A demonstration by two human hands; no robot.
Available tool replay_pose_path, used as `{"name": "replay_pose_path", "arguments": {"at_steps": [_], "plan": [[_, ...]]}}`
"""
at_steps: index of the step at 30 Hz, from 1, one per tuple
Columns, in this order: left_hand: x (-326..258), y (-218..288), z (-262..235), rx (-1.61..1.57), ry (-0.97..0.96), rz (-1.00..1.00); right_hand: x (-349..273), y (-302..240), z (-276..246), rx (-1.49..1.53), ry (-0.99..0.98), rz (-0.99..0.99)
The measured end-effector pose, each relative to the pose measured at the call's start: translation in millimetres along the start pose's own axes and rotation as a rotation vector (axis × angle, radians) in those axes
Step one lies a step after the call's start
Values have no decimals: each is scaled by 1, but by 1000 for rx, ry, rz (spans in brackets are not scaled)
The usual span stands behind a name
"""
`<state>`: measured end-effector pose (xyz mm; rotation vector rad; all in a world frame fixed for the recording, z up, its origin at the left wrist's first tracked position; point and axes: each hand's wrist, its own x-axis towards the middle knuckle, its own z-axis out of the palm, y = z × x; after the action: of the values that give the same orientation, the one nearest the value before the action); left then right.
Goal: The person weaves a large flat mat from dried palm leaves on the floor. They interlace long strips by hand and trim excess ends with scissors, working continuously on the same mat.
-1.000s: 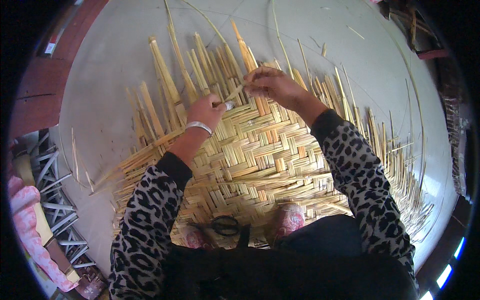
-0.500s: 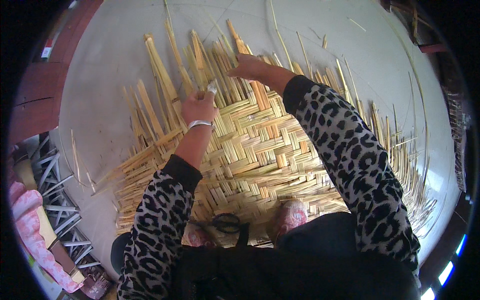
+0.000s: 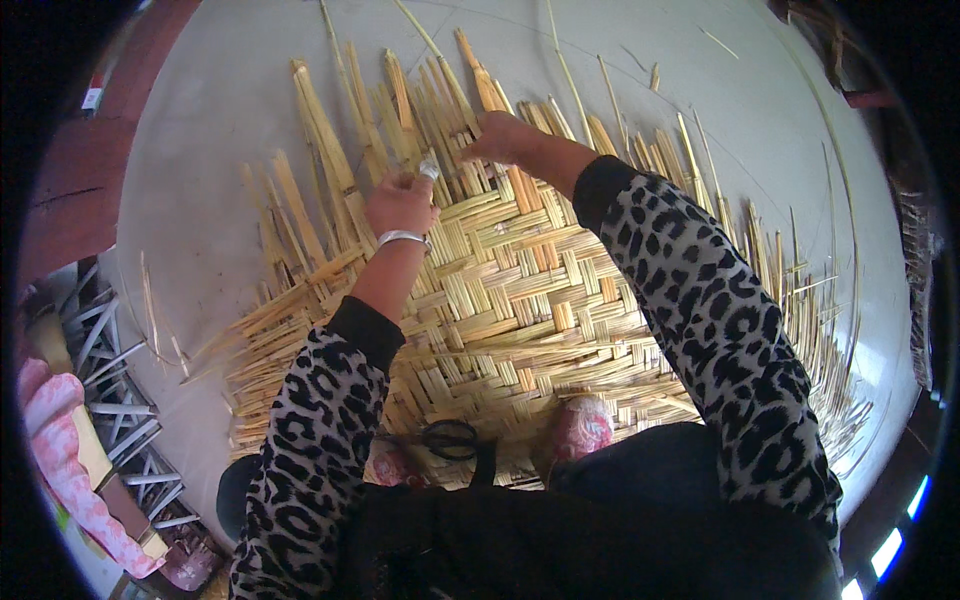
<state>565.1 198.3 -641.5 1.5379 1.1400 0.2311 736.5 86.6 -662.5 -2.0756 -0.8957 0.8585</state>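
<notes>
Straw-coloured woven mat [image 3: 520, 285] lies on the floor [image 3: 200, 200]; far-edge strips [image 3: 319, 120] run lengthwise away from the person. Left hand [image 3: 400, 206]: fingers curled, clamping indeterminable. Right hand [image 3: 502, 138]: finger state obscured, indeterminable.

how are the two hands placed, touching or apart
Apart. The head view shows pale strips in the gap between the left hand and right hand.

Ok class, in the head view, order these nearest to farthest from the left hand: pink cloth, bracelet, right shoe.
1. Bracelet, just below the left hand.
2. Right shoe, lower, to the right.
3. Pink cloth, far left, lower down.
</notes>
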Motion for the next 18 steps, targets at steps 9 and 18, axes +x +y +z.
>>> {"name": "replay_pose_path", "arguments": {"at_steps": [9,18], "plan": [[1,-1,2,189,-28,60,-23,-16,-1,25,71,159],[29,10,-11,457,-482,134,-54,-19,-30,680,-7,32]]}}
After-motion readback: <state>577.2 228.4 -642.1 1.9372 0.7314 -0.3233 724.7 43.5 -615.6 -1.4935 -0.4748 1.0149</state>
